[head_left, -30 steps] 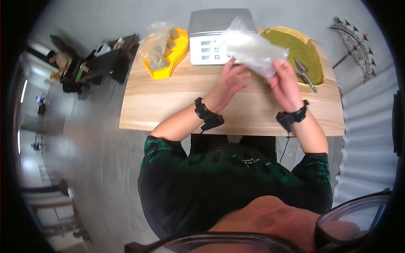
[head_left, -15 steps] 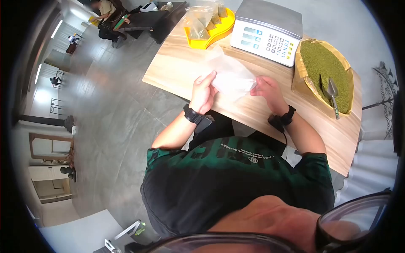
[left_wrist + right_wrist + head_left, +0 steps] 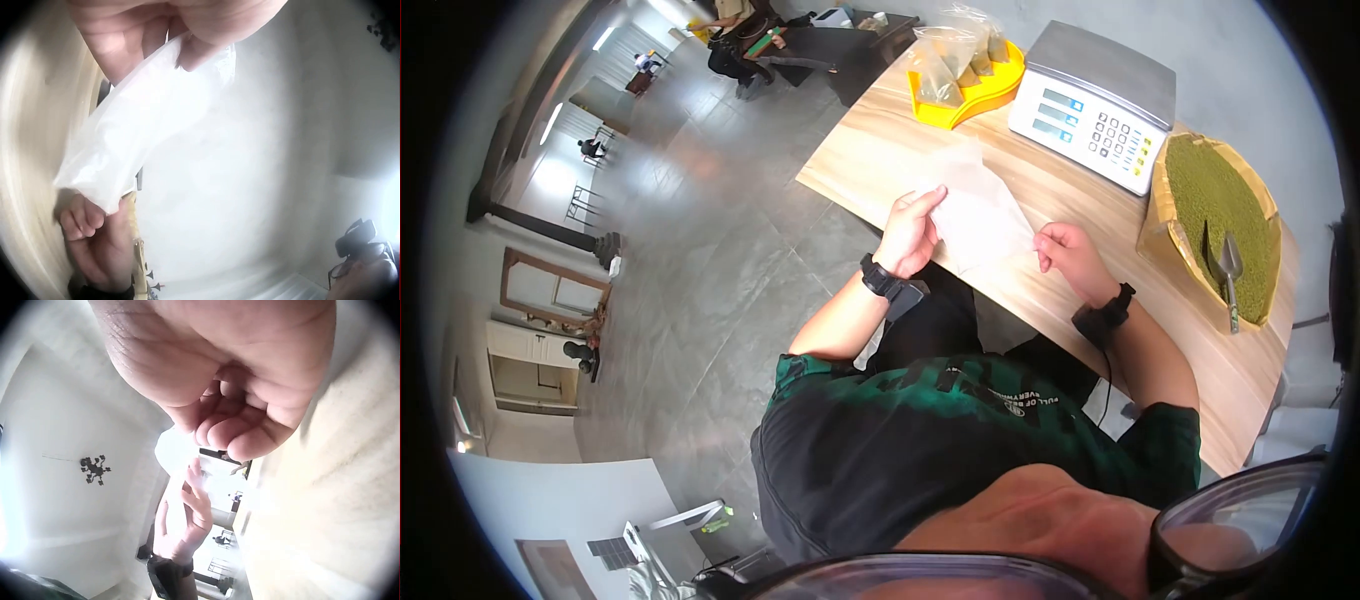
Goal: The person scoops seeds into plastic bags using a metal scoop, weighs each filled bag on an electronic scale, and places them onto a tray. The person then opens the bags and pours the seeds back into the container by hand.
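Note:
A translucent plastic bag (image 3: pixel 985 212) is stretched between my two hands over the table's front edge. My left hand (image 3: pixel 912 235) holds its left side, the thumb laid on top and the fingers behind. With curled fingers my right hand (image 3: pixel 1072 262) pinches the bag's right corner; in the right wrist view those fingers (image 3: pixel 247 434) are folded toward the palm. Seen from the left wrist, the bag (image 3: pixel 150 106) looks thin and flat, with nothing visible inside.
On the wooden table (image 3: pixel 855 150) stand a yellow tray (image 3: pixel 985 95) with several clear bags of contents, a digital scale (image 3: pixel 1090 120), and a paper sack (image 3: pixel 1165 215) of green grains. A metal scoop (image 3: pixel 1230 265) lies on the grains. Another person (image 3: pixel 735 40) sits far back left.
The right hand held the bag over the scale's front; both hands now hold it, nearer my body. The head view has turned left.

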